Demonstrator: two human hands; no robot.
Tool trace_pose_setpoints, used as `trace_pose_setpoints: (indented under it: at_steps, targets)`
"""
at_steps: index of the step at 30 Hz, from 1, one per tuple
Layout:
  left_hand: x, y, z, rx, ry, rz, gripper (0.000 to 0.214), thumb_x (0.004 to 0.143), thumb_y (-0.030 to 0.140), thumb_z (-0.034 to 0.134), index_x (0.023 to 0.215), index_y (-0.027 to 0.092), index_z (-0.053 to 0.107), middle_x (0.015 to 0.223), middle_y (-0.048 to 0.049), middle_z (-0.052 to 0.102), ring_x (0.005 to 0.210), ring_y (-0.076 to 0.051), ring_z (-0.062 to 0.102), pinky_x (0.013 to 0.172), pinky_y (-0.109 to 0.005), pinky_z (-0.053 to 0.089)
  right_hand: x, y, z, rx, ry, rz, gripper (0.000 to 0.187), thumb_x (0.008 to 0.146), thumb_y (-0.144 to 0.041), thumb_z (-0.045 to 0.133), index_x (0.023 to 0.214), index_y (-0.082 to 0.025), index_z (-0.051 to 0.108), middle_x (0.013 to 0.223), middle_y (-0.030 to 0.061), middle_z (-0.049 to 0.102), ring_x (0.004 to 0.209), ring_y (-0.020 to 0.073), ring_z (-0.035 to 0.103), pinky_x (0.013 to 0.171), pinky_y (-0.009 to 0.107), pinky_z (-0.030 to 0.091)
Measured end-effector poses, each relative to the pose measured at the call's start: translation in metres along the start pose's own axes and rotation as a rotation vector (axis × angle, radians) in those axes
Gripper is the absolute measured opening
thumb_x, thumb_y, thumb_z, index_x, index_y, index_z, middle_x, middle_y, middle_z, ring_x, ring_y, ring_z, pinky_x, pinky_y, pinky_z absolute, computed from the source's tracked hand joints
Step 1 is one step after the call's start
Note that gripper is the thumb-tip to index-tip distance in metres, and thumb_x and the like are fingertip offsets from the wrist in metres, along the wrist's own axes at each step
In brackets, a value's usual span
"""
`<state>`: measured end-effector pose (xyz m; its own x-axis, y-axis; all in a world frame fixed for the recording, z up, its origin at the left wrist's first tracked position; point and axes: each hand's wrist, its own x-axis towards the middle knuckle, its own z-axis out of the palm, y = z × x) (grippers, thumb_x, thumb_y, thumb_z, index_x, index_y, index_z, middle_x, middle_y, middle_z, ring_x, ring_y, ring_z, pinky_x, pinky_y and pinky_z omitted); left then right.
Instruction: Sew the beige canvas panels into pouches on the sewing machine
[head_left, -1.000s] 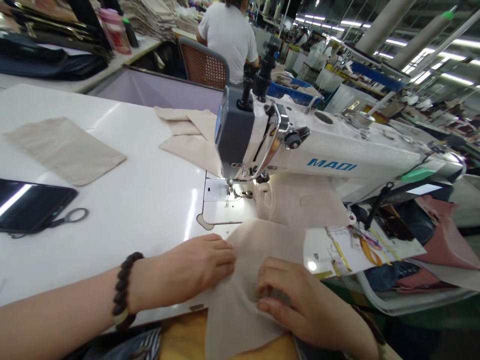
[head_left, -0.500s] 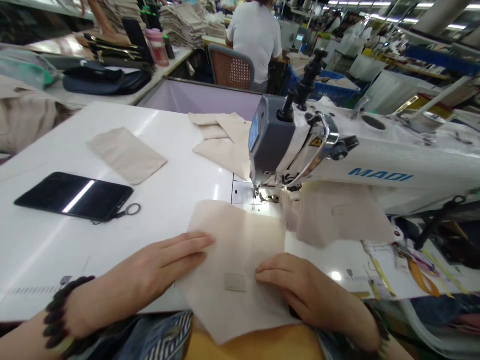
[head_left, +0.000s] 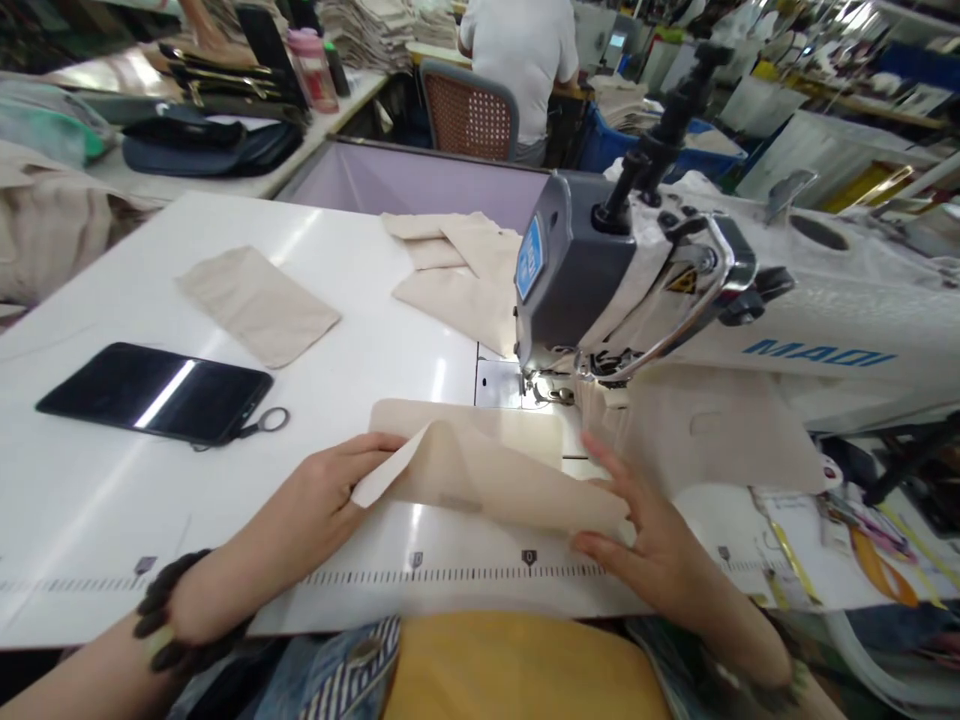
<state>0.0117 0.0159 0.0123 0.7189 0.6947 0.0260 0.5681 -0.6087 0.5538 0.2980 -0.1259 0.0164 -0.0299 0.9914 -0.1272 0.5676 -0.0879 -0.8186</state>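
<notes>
Fingers [head_left: 375,441] of the left hand [head_left: 319,520] are holding up the left edge of one beige cloth panel [head_left: 480,465]; the left thumb is hiding from my camera. The right hand [head_left: 656,545] is spreading its thumb and fingers wide, and the panel's right end is lying in the gap; I can't tell how firmly it is touching. The panel is bending over itself on the white tabletop [head_left: 112,500], just in front of one sewing machine [head_left: 840,300] marked MAQI. I am counting two bracelets, one on each wrist: dark beads on the left [head_left: 169,610], a blurred one on the right [head_left: 765,685].

Apart from the panel, I am seeing cloth in three more places on the table: one flat piece [head_left: 259,305] to the left, one folded bunch [head_left: 457,265] behind the needle, its layers too hard to count, and one broad sheet [head_left: 742,435] under the machine's arm. One phone [head_left: 154,392] is lying left of the left hand, with one ring [head_left: 273,419] beside it. Four dark markers are sitting along the printed scale [head_left: 472,573] at the near edge. Beyond, one co-worker in a white shirt [head_left: 517,60] is facing away by one chair [head_left: 471,112], and two bottles [head_left: 312,70] are standing together.
</notes>
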Motion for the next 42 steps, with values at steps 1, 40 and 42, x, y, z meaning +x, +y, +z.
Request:
trace_pose_setpoints:
  at_steps: [1,40,42]
  targets:
    - [0.002,0.001,0.0,-0.027,-0.006,-0.028,0.034,0.091,0.033,0.037,0.093,0.02,0.068,0.106,-0.0036,0.067,0.09,-0.019,0.065,0.079,-0.026,0.053,0.003,0.003,0.009,0.044,0.093,0.009,0.072,0.085,-0.031,0.055,0.144,-0.025,0.015,0.107,0.0085,0.065,0.092,0.0198,0.064,0.083,0.036,0.05]
    - [-0.015,-0.003,0.01,0.045,0.218,-0.177,0.027,0.086,0.027,0.047,0.1,0.014,0.065,0.092,-0.006,0.062,0.079,-0.015,0.063,0.069,-0.023,0.055,0.032,-0.005,0.033,-0.454,0.3,-0.251,0.027,0.09,-0.029,0.045,0.097,-0.015,0.067,0.077,0.0063,0.067,0.069,0.0157,0.065,0.06,0.023,0.051]
    - [-0.015,-0.003,0.011,0.012,0.213,-0.202,0.026,0.086,0.026,0.048,0.101,0.013,0.065,0.091,-0.0056,0.062,0.074,-0.014,0.062,0.065,-0.023,0.054,0.033,-0.005,0.034,-0.5,0.323,-0.271,0.03,0.092,-0.031,0.042,0.095,-0.015,0.068,0.078,0.0062,0.068,0.07,0.0153,0.066,0.06,0.022,0.051]
